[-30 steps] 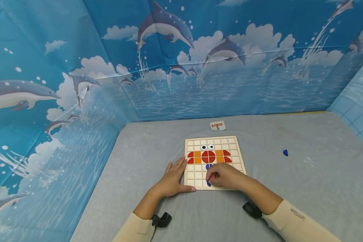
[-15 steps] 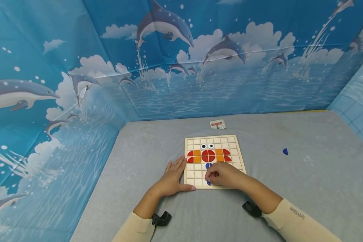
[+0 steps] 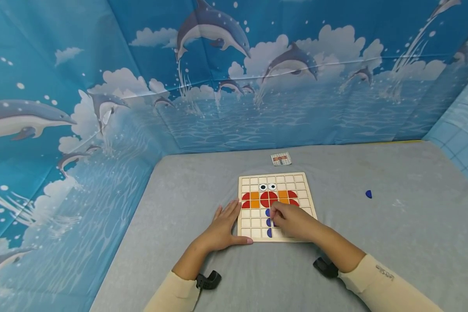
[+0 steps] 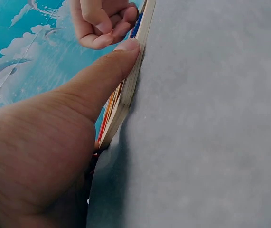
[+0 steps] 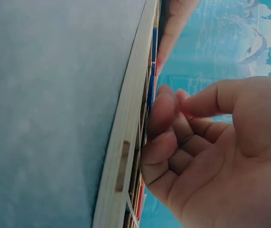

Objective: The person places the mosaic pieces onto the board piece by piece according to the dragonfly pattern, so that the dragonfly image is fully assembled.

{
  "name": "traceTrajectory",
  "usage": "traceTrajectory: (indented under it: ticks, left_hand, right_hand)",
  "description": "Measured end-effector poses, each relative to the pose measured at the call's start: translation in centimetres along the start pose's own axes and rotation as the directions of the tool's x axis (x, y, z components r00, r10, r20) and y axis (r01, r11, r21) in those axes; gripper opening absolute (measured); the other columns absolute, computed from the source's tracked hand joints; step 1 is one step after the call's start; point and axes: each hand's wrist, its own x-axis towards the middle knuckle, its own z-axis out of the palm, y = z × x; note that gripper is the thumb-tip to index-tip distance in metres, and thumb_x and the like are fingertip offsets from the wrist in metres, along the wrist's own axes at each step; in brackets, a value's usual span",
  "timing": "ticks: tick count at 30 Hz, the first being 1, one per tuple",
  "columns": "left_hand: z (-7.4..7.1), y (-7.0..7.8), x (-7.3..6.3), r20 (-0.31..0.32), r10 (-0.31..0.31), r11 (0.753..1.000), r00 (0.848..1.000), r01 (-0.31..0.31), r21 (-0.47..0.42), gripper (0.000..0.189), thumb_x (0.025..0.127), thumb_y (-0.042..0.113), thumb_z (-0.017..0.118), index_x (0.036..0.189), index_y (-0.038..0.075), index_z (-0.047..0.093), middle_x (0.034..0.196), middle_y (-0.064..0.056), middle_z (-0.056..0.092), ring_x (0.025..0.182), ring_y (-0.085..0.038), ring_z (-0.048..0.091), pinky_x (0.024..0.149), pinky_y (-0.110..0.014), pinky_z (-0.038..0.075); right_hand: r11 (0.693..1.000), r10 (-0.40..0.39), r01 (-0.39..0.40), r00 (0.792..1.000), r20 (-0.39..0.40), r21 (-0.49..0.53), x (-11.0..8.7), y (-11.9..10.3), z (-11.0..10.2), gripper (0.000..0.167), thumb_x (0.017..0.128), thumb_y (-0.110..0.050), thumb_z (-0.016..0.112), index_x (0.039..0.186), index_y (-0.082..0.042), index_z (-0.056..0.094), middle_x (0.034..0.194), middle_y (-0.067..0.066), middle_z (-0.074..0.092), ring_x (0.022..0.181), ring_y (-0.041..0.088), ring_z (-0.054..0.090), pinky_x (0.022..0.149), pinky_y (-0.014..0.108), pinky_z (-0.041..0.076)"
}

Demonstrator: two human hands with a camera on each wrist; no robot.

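Note:
A wooden grid board (image 3: 251,224) lies on the grey cloth with flat coloured pieces set in its cells. My left hand (image 3: 222,232) rests along its left side, fingers spread, the thumb against the front edge. Over the lower middle, my right hand (image 3: 296,222) has its fingers curled close to the board. No piece shows between its fingertips in the right wrist view. Left of those fingers a blue piece (image 3: 269,232) with a curved side sits in the bottom row, below other blue pieces (image 3: 268,222). Part of the blue column is hidden by the right hand.
Red pieces (image 3: 265,199), orange squares (image 3: 254,199) and two eye discs (image 3: 263,187) fill upper cells. A small pattern card (image 3: 281,159) lies behind the board. One loose blue piece (image 3: 368,194) lies far right. A dolphin-print curtain (image 3: 218,121) hangs behind.
My right hand has let go of the blue piece in the bottom row and moved slightly up and right. The left hand stays at the board's edge.

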Motion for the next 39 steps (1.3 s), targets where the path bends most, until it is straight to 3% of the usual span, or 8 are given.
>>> traceTrajectory:
  ticks: [8,17,24,31,35,39]
  left_hand:
    - [0.1,-0.1,0.1,-0.002,-0.001,1.0,1.0,0.001,0.011,0.119,0.078,0.068,0.075,0.164,0.013,0.014,0.172,0.0,0.009,0.16,-0.016,0.006,0.129,-0.049,-0.002]
    - [-0.1,0.0,0.2,0.0,-0.003,1.0,1.0,0.003,0.019,0.119,0.078,0.067,0.075,0.164,0.013,0.013,0.172,0.0,0.009,0.16,-0.016,0.006,0.129,-0.049,-0.002]
    - [0.1,-0.2,0.1,-0.005,0.005,1.0,1.0,-0.005,0.013,0.119,0.078,0.069,0.075,0.164,0.013,0.014,0.172,0.0,0.009,0.16,-0.017,0.007,0.129,-0.051,-0.001]
    - [0.2,-0.2,0.2,-0.002,0.007,1.0,1.0,-0.007,0.017,0.12,0.077,0.069,0.075,0.164,0.012,0.014,0.172,-0.001,0.01,0.16,-0.018,0.007,0.129,-0.052,-0.001]
    - [0.2,-0.2,0.2,-0.008,0.014,1.0,1.0,-0.014,0.014,0.12,0.078,0.068,0.075,0.164,0.012,0.013,0.172,-0.001,0.01,0.16,-0.018,0.007,0.129,-0.052,-0.001]
    - [0.2,-0.3,0.2,-0.011,0.015,1.0,1.0,-0.015,0.02,0.12,0.078,0.068,0.075,0.164,0.011,0.013,0.172,-0.002,0.009,0.16,-0.019,0.007,0.129,-0.052,-0.001]
  right_hand:
    - [0.995,0.011,-0.013,1.0,-0.022,-0.095,0.1,-0.1,0.1,0.019,0.103,-0.02,0.056,0.085,-0.014,0.057,0.064,-0.003,0.046,0.059,0.012,0.047,0.054,0.023,0.034]
    - [0.996,0.009,-0.011,1.0,-0.025,-0.088,0.0,-0.3,-0.1,0.021,0.102,-0.02,0.057,0.082,-0.016,0.056,0.066,-0.003,0.048,0.06,0.012,0.048,0.056,0.023,0.035]
    - [1.0,-0.011,0.012,0.998,-0.063,0.019,0.0,-0.3,-1.3,0.009,0.099,-0.01,0.056,0.096,-0.011,0.064,0.075,-0.002,0.055,0.069,0.013,0.05,0.064,0.022,0.042]
    - [0.981,-0.08,0.098,0.991,-0.11,0.167,-0.1,-0.5,-3.5,0.014,0.101,-0.011,0.058,0.113,-0.011,0.065,0.091,0.0,0.061,0.081,0.016,0.055,0.072,0.022,0.048]
    - [0.971,-0.065,0.095,0.988,-0.14,0.22,-0.5,-0.9,-4.8,0.018,0.101,-0.015,0.061,0.118,-0.012,0.065,0.097,0.007,0.064,0.084,0.019,0.058,0.072,0.023,0.052]
    - [0.974,-0.04,0.076,0.985,-0.169,0.212,-0.9,-1.0,-6.1,0.022,0.1,-0.015,0.063,0.122,-0.009,0.063,0.1,0.011,0.066,0.085,0.022,0.059,0.071,0.023,0.053]
